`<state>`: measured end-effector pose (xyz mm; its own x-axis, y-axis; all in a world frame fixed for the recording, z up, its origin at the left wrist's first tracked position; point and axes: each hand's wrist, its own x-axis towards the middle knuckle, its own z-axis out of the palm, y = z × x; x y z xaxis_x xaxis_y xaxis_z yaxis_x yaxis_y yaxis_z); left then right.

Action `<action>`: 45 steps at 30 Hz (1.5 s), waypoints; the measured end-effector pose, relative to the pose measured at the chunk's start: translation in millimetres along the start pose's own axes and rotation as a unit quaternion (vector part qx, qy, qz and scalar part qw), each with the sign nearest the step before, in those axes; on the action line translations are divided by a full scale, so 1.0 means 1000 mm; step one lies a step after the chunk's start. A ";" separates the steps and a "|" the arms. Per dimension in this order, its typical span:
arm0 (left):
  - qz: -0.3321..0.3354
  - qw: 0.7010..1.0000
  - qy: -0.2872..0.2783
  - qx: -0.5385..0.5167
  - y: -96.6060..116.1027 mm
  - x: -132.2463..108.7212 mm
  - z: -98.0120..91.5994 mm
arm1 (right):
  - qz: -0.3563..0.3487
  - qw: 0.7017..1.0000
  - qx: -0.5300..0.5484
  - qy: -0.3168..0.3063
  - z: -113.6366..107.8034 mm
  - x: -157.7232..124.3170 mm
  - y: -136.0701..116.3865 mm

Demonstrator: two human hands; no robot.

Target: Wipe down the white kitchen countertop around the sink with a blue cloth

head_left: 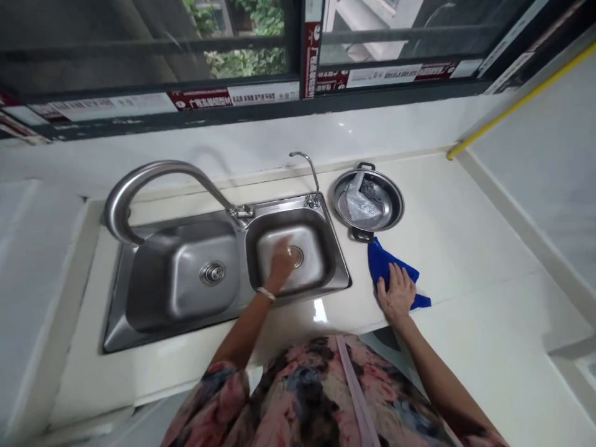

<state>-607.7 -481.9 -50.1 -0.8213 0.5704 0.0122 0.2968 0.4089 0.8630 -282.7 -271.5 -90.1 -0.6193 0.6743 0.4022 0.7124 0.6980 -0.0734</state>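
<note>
My left hand (282, 262) is over the right basin (321, 248) of the steel sink, beside its drain (295, 256). Motion smears its fingers, so I cannot tell whether they hold anything. A pale bracelet circles that wrist. On the counter to the right of the sink, my right hand (398, 293) lies on a blue cloth (380, 257). Its fingers are stretched out over the fabric, with the thumb apart. The cloth is crumpled, and a corner sticks out to the right of the hand.
A two-handled steel pan (398, 202) with a clear plastic bag (361, 203) stands behind the cloth. A large curved faucet (162, 166) arches over the left basin (153, 298). A thin tap (311, 167) rises at the sink's back right corner. The window (251, 43) is behind.
</note>
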 end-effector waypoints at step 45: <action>-0.280 0.913 0.010 0.295 -0.088 -0.020 -0.070 | -0.521 0.663 0.129 -0.521 0.163 0.071 -0.341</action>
<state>-651.3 -578.8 -90.7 -0.9321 0.1428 -0.3328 0.0331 0.9487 0.3145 -623.7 -422.7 -185.3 -0.7187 -0.5013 -0.4819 -0.2799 0.8430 -0.4594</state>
